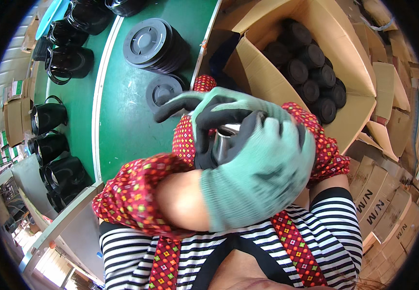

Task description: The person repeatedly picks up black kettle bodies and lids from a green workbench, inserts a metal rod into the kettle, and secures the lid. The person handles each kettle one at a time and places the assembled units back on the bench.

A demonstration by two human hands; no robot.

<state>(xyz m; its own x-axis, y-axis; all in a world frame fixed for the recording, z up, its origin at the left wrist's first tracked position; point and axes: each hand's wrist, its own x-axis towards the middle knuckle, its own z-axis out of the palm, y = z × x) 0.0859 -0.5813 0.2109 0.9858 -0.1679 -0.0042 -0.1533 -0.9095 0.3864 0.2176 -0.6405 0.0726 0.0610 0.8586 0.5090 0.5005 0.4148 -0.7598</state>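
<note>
Left hand [262, 169] and right hand [238, 102] grasp a shiny piece [222, 146]; a careless swing could knock the nearest lid [162, 88] off the desk's [127, 130] right edge.

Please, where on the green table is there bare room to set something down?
The widest bare patch of the green table lies between the white strip, the black discs and the red sleeve. A narrower one lies between that strip and the black handled vessels. The left side, with those vessels, is crowded.
</note>
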